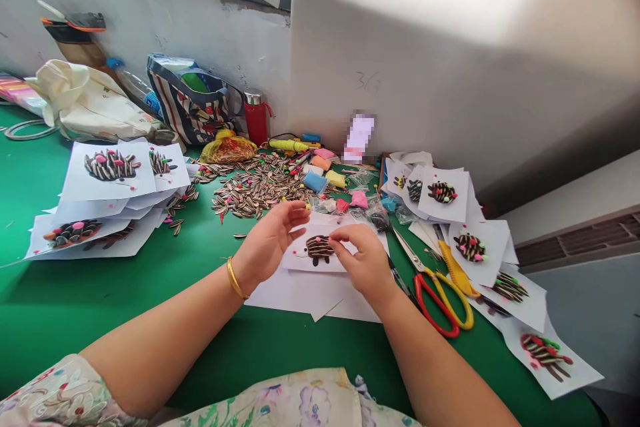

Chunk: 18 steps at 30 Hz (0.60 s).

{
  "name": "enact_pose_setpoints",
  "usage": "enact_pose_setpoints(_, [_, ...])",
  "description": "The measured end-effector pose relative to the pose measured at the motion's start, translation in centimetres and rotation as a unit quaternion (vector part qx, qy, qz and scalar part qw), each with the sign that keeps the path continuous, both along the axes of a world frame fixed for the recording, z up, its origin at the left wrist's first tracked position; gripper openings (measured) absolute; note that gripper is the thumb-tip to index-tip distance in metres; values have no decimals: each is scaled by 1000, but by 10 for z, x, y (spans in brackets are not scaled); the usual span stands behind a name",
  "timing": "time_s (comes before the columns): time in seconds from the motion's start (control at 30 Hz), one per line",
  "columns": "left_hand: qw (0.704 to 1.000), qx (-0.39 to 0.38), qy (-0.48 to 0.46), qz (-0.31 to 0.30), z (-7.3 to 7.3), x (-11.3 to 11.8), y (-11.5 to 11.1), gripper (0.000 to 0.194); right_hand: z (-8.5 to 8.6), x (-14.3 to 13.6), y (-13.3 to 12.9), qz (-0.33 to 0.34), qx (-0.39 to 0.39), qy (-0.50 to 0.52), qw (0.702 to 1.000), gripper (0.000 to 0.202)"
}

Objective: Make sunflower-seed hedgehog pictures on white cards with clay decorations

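Note:
In front of me lies a white card [295, 261] bearing a hedgehog figure [318, 248] made of striped sunflower seeds on a dark base, with a pink dot on its back and dark feet. My right hand [367, 263] is at the figure's right end, thumb and forefinger pinched together; whatever is between them is too small to make out. To the left of the figure, my left hand [273, 240] hovers with its fingers loosely bent and apart, nothing visible in it. Under the card are larger white paper sheets [295, 293].
Loose sunflower seeds [255, 187] are heaped behind the card, beside coloured clay packs [315, 181]. Red-and-yellow scissors [435, 293] and a yellow cutter [456, 270] lie at right. Finished seed cards are stacked left [75, 177] and right [460, 193]. A red flask [257, 120] stands behind.

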<state>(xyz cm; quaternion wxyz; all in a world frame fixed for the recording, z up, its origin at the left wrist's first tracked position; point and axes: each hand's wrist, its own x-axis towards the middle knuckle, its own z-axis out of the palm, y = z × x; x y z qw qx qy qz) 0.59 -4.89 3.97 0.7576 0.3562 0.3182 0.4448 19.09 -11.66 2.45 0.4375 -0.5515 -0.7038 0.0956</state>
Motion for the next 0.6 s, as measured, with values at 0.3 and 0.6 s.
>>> enact_pose_setpoints(0.3, [763,441,470,-38,-22,-5,7,8,-21,4,15,-10,-89,-80,993,7])
enact_pose_setpoints(0.6, [644,490,584,-70,-34,-1,3,10,-32,1,19,-23,-83,-98,992,8])
